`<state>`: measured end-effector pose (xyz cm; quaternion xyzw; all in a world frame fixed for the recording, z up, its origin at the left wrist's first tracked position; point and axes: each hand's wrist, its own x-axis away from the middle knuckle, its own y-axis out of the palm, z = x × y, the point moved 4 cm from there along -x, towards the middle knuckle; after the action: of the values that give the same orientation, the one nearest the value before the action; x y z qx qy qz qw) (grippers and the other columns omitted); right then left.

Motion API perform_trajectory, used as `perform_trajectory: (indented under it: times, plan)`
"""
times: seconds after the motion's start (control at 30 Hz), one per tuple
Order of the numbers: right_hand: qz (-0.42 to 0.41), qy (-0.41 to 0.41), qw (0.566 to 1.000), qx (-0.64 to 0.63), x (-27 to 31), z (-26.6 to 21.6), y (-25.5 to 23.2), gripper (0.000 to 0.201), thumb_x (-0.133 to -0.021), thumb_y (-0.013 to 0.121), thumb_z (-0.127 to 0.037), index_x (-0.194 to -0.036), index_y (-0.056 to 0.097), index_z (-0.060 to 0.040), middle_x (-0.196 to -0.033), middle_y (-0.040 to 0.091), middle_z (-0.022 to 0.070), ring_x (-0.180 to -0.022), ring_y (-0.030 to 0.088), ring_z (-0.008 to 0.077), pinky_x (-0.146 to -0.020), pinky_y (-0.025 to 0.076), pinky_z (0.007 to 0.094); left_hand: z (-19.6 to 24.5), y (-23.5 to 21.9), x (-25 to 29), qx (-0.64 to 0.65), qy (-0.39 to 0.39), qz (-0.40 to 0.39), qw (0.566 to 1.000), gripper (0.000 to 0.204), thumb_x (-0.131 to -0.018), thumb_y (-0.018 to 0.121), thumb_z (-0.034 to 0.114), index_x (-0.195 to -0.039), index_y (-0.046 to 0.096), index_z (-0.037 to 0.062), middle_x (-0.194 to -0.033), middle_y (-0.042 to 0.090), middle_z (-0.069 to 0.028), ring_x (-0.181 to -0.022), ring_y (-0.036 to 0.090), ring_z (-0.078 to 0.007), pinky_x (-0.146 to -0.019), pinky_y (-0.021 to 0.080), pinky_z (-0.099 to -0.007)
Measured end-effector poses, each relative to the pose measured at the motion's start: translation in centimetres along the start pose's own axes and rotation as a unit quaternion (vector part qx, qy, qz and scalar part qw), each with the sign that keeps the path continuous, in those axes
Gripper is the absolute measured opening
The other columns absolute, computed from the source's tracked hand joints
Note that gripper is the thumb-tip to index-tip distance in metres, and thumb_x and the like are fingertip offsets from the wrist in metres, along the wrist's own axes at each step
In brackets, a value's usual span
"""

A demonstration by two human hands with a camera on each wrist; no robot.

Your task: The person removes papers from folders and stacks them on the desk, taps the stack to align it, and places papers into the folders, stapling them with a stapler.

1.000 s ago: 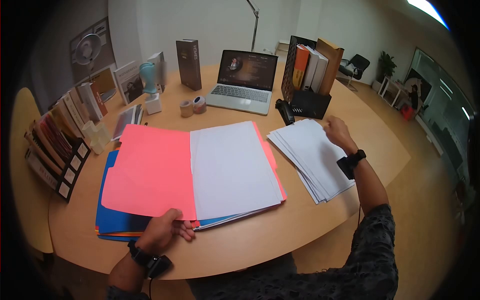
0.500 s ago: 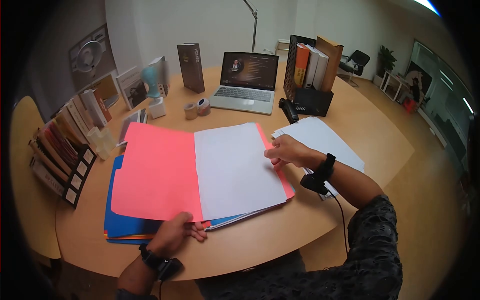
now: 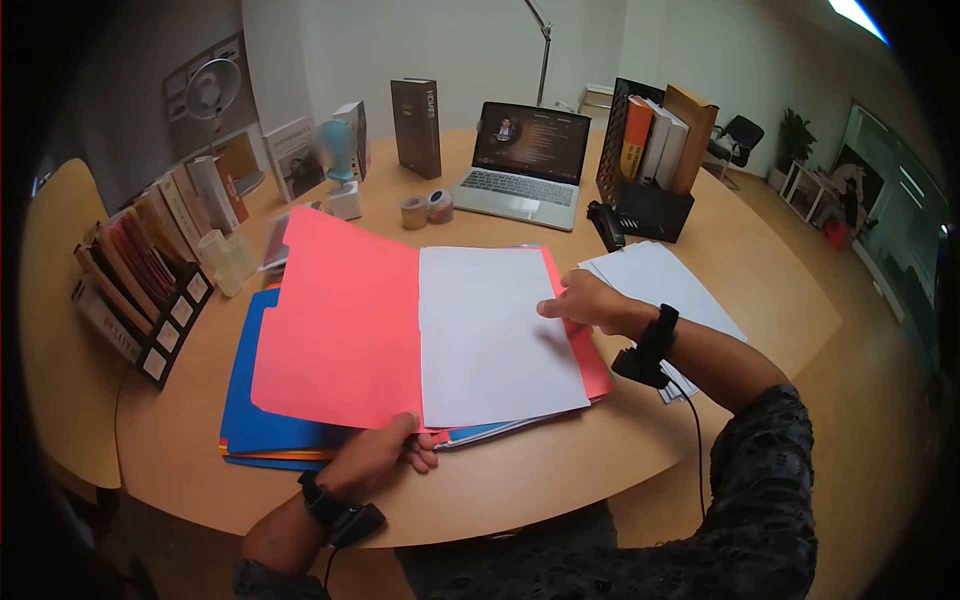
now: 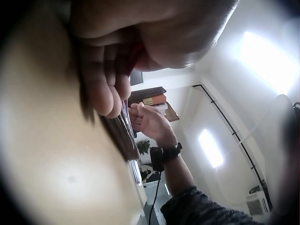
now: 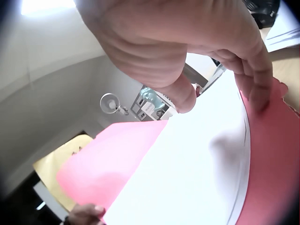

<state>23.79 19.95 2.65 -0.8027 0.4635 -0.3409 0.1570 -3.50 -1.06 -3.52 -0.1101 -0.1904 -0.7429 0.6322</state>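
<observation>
And here's the pink folder (image 3: 350, 330), spread open like a book near the middle of the desk (image 3: 560, 480), atop a blue folder (image 3: 255, 365) showing at left. Its left cover slants upward, tabbed along the outer edge. White paper (image 3: 490, 350) covers most of the right half, lying flat, a pink margin running down its right side. The left hand (image 3: 375, 455) pinches the near edge by the fold, thumb on top! Over at right, the right hand (image 3: 592, 302) reaches across that margin, thumb above the paper.

Folder (image 3: 345, 325) — matt card, smooth paper (image 3: 490, 340), wooden table (image 3: 545, 470)
</observation>
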Motion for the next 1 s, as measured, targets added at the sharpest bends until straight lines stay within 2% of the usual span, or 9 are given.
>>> perform_trajectory:
  times: [0.07, 0.2, 0.43, 0.5, 0.6, 0.7, 0.83, 0.9, 1.0]
  plan:
    - [0.025, -0.098, 0.991, 0.083, -0.4, -0.3, 1.3, 0.061, -0.085, 0.073, -0.024, -0.122, 0.047, 0.0172, -0.114, 0.059, 0.0255, -0.098, 0.065, 0.0307, -0.084, 0.054, 0.0374, 0.2, 0.5, 0.2, -0.004, 0.012, 0.026, 1.0, 0.039, -0.103, 0.043, 0.027, -0.09, 0.059, -0.0053, -0.079, 0.063, -0.0143, -0.069, 0.064, -0.0202, -0.065, 0.055, -0.0302]
    - [-0.014, -0.158, 0.987, 0.008, -0.4, -0.7, 3.5, 0.087, -0.085, 0.073, -0.023, -0.144, 0.023, 0.0156, -0.132, 0.048, 0.0293, -0.102, 0.062, 0.0287, -0.09, 0.052, 0.0384, 0.1, 0.6, 0.4, -0.003, -0.001, 0.054, 0.999, 0.039, -0.103, 0.048, 0.03, -0.092, 0.059, -0.0059, -0.079, 0.063, -0.0138, -0.068, 0.065, -0.0199, -0.063, 0.055, -0.0293]
    - [0.015, -0.059, 0.989, -0.134, 0.6, -1.3, 1.5, 0.058, -0.088, 0.07, -0.024, -0.116, 0.045, 0.0201, -0.104, 0.052, 0.0211, -0.08, 0.061, 0.0213, -0.072, 0.058, 0.0323, 0.3, 0.5, 0.4, 0.012, 0.005, 0.038, 0.999, 0.032, -0.103, 0.048, 0.025, -0.098, 0.055, -0.0056, -0.081, 0.062, -0.0139, -0.073, 0.068, -0.0242, -0.063, 0.056, -0.0303]
    - [-0.014, -0.055, 0.979, -0.194, 0.2, -0.5, 1.9, 0.042, -0.09, 0.069, -0.024, -0.097, 0.051, 0.0134, -0.091, 0.05, 0.0135, -0.07, 0.059, 0.0201, -0.065, 0.058, 0.0307, 0.3, 0.5, 0.4, 0.021, 0.0, 0.041, 0.999, 0.032, -0.103, 0.048, 0.025, -0.099, 0.055, -0.006, -0.081, 0.062, -0.0142, -0.073, 0.068, -0.0248, -0.063, 0.057, -0.0306]
    - [-0.017, -0.075, 0.967, -0.241, -0.2, -0.6, 3.0, 0.035, -0.09, 0.068, -0.024, -0.09, 0.053, 0.008, -0.083, 0.051, 0.0091, -0.066, 0.058, 0.0191, -0.065, 0.058, 0.0309, 0.3, 0.5, 0.4, 0.029, 0.008, 0.037, 0.999, 0.032, -0.103, 0.048, 0.025, -0.1, 0.054, -0.006, -0.082, 0.062, -0.0147, -0.073, 0.068, -0.0251, -0.064, 0.057, -0.0312]
    - [-0.012, -0.03, 0.995, -0.099, 0.2, -1.3, 3.5, 0.032, -0.089, 0.068, -0.021, -0.096, 0.057, 0.0088, -0.084, 0.056, 0.0089, -0.072, 0.06, 0.0193, -0.065, 0.056, 0.0293, 0.3, 0.4, 0.4, 0.013, 0.01, 0.038, 0.999, 0.032, -0.103, 0.048, 0.025, -0.099, 0.054, -0.0054, -0.083, 0.063, -0.0148, -0.073, 0.068, -0.0252, -0.064, 0.057, -0.0319]
    - [-0.013, -0.163, 0.981, -0.106, 0.1, -0.6, 4.0, 0.034, -0.086, 0.065, -0.01, -0.113, 0.06, 0.0099, -0.1, 0.066, 0.0117, -0.085, 0.064, 0.0166, -0.075, 0.051, 0.0281, 0.1, 0.5, 0.4, 0.022, 0.024, 0.03, 0.999, 0.032, -0.103, 0.047, 0.028, -0.097, 0.056, -0.0023, -0.08, 0.062, -0.0117, -0.07, 0.067, -0.0224, -0.061, 0.055, -0.0305]
    - [0.013, -0.185, 0.974, -0.129, 0.3, 0.4, 1.1, 0.031, -0.086, 0.064, -0.009, -0.112, 0.061, 0.008, -0.099, 0.066, 0.0094, -0.084, 0.063, 0.0156, -0.078, 0.05, 0.0284, 0.2, 0.3, 0.3, 0.044, 0.034, 0.024, 0.998, 0.033, -0.103, 0.048, 0.03, -0.096, 0.057, -0.0006, -0.077, 0.061, -0.0098, -0.067, 0.065, -0.0202, -0.059, 0.053, -0.0294]
    - [0.09, -0.204, 0.97, -0.096, 0.9, 2.8, -6.7, 0.02, -0.087, 0.065, -0.009, -0.104, 0.065, 0.0014, -0.091, 0.065, 0.0019, -0.081, 0.06, 0.0106, -0.075, 0.049, 0.0272, 1.0, -0.1, 1.1, -0.124, 0.061, 0.107, 0.985, 0.042, -0.101, 0.048, 0.039, -0.087, 0.063, 0.0023, -0.065, 0.06, -0.0056, -0.063, 0.059, -0.0148, -0.06, 0.048, -0.0298]
